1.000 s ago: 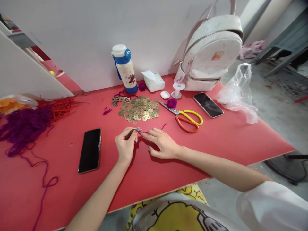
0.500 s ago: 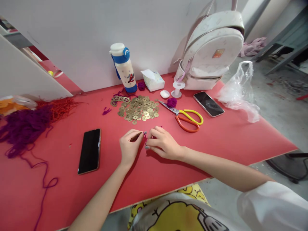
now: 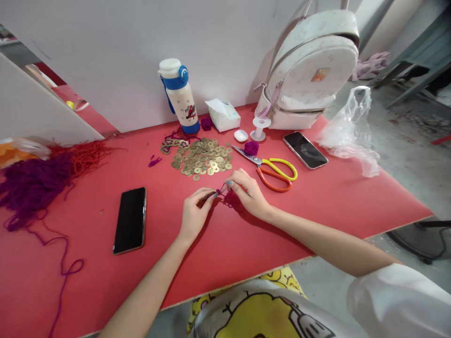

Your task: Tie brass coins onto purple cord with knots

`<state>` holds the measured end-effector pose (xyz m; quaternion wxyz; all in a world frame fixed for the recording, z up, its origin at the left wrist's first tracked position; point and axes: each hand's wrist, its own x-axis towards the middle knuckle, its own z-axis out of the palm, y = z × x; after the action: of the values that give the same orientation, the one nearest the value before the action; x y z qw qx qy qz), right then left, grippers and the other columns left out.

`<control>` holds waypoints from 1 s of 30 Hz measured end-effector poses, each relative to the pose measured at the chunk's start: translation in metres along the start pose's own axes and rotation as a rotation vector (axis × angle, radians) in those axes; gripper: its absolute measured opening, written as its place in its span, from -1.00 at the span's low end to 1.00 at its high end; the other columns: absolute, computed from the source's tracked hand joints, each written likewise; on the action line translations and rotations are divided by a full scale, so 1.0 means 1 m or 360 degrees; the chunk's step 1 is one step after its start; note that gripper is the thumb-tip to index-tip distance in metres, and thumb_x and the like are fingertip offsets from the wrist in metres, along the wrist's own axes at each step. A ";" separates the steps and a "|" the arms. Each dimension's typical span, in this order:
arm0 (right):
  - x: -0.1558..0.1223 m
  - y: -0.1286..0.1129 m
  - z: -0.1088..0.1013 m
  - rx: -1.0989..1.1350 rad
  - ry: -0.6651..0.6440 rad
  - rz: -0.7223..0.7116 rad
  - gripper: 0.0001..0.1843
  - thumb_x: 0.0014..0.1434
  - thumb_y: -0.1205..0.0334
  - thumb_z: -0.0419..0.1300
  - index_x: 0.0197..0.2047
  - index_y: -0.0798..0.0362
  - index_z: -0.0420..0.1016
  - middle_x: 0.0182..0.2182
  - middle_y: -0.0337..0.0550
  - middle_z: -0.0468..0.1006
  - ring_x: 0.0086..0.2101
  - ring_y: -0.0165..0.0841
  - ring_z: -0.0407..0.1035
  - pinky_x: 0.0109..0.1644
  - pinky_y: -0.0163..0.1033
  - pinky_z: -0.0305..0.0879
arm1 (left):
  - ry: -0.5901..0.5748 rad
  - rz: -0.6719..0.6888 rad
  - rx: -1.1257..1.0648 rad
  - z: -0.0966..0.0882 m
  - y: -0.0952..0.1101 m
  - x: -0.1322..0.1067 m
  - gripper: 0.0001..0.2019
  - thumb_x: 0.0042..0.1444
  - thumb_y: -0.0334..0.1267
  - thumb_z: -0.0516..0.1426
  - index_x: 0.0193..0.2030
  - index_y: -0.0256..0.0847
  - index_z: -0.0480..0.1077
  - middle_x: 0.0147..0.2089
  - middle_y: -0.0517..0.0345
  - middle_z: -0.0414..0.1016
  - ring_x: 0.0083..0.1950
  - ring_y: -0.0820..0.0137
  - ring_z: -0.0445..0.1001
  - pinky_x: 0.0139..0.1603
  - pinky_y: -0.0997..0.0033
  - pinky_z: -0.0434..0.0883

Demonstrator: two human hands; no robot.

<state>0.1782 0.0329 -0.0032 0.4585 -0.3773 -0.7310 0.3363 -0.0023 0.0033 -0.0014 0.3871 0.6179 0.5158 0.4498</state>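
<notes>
My left hand [image 3: 193,216] is closed in a pinch on purple yarn [image 3: 232,201] over the middle of the table. A thin brownish thing, possibly a coin, shows partly inside its fingers; the rest of it is hidden. To its right, my right hand [image 3: 251,196] pinches the same yarn between thumb and fingers, and loose loops hang below it. Beyond both hands lies a spread of brass coins [image 3: 200,157] with holes in them. A strung cluster of coins [image 3: 174,144] with purple yarn sits at its left edge.
Scissors [image 3: 276,173] with yellow and orange handles lie right of the coins, near a purple yarn ball [image 3: 251,148] and a white spool [image 3: 260,127]. Phones [image 3: 130,220] lie on both sides. A bottle [image 3: 181,101], tissue pack [image 3: 225,116] and backpack [image 3: 310,80] stand behind.
Both hands have shifted a little to the right. My right hand has moved up and now pinches the yarn from above, with yarn loops showing beneath it. The camera view has shifted slightly.
</notes>
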 end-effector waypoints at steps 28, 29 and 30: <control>-0.001 -0.003 -0.006 0.0072 -0.0145 -0.0266 -0.59 0.44 0.09 -0.07 -0.27 0.06 0.51 -0.46 -0.16 0.47 -0.37 -0.33 0.26 -0.17 -0.16 0.23 | 0.0024 -0.0038 -0.0077 -0.004 0.006 0.000 -0.86 0.13 -0.25 0.21 -0.34 -0.22 0.59 -0.30 0.08 0.62 -0.29 0.35 0.55 -0.35 0.46 0.48; -0.001 -0.002 -0.008 0.0080 -0.0147 -0.0299 -0.55 0.45 0.09 -0.10 -0.33 0.06 0.50 -0.47 -0.16 0.46 -0.38 -0.34 0.26 -0.17 -0.15 0.22 | 0.0042 -0.0031 -0.0072 -0.004 0.006 -0.001 -0.86 0.13 -0.25 0.21 -0.34 -0.22 0.58 -0.30 0.07 0.62 -0.28 0.35 0.56 -0.34 0.46 0.49; 0.000 -0.002 -0.009 0.0084 -0.0143 -0.0319 -0.52 0.45 0.09 -0.11 -0.37 0.06 0.47 -0.48 -0.16 0.45 -0.40 -0.35 0.25 -0.17 -0.14 0.21 | 0.0059 -0.0022 -0.0061 -0.004 0.006 -0.001 -0.86 0.13 -0.25 0.21 -0.34 -0.22 0.58 -0.29 0.07 0.62 -0.27 0.34 0.56 -0.32 0.45 0.50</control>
<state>0.1860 0.0331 0.0011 0.4662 -0.2747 -0.7758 0.3244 -0.0049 0.0014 0.0053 0.3924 0.5984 0.5183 0.4683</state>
